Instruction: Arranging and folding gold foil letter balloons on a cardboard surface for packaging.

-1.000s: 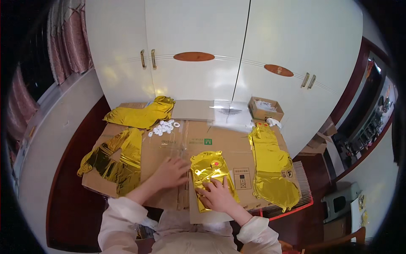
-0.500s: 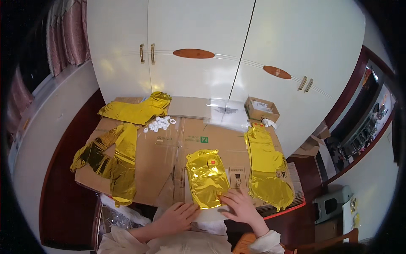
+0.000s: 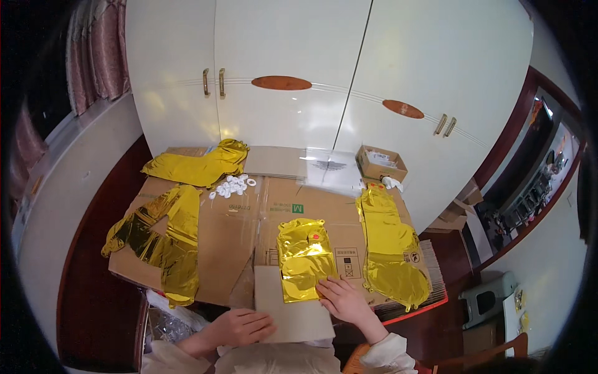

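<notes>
A flat gold foil balloon [image 3: 305, 258], folded into a rough rectangle with a small red spot near its top, lies before me. Under its lower left part a plain pale grey cardboard sheet [image 3: 293, 321] sticks out toward my body. My left hand [image 3: 240, 326] has that sheet by its lower left edge, fingers on top and the thumb hidden. On the balloon's lower right corner rests my right hand [image 3: 346, 302], its fingers stretched out and pressing down.
More gold foil balloons lie flat: a bent one [image 3: 180, 249] at left, another [image 3: 193, 168] behind it, a long one [image 3: 389, 249] at right. Several white rings [image 3: 232, 186] sit near the back. A small carton [image 3: 381, 165] stands back right, against a white cabinet [image 3: 286, 43].
The cardboard sheet has slid out from under the balloon, toward me and to the left, with my left hand. My right hand has stayed at the balloon's lower right corner.
</notes>
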Tool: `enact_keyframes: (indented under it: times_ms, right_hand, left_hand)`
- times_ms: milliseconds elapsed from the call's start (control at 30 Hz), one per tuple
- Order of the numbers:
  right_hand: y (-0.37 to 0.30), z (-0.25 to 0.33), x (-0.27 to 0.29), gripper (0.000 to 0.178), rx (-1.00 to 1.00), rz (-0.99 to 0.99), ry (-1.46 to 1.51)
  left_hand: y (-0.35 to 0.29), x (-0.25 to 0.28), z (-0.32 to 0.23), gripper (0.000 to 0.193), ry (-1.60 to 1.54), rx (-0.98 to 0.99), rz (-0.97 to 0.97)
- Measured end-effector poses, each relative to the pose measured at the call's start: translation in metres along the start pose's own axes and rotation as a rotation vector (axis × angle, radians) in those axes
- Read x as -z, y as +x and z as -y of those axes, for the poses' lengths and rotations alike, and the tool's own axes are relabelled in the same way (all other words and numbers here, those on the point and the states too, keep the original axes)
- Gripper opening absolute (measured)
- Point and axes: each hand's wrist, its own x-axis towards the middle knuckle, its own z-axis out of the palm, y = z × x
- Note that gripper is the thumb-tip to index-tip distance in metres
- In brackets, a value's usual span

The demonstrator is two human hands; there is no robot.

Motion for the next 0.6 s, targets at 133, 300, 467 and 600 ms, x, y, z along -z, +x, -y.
enact_keyframes:
  times_ms: [133, 300, 467, 600]
  right_hand:
    - [-0.002, 0.004, -0.002, 0.039, -0.029, -0.012, -0.025]
    - [-0.001, 0.01, -0.008, 0.039, -0.033, -0.038, -0.03]
    - [-0.007, -0.008, -0.007, 0.033, -0.171, -0.17, 0.138]
    - [-0.011, -0.047, 0.001, 0.034, -0.357, -0.354, 0.252]
  left_hand:
    - [-0.033, 0.049, 0.014, 0.019, -0.082, 0.133, -0.085]
    - [-0.024, 0.073, 0.02, 0.02, -0.152, 0.384, -0.348]
    - [0.001, 0.009, 0.035, 0.025, -0.105, 0.121, -0.259]
    - [0.007, -0.022, 0.044, 0.024, -0.084, 0.036, -0.155]
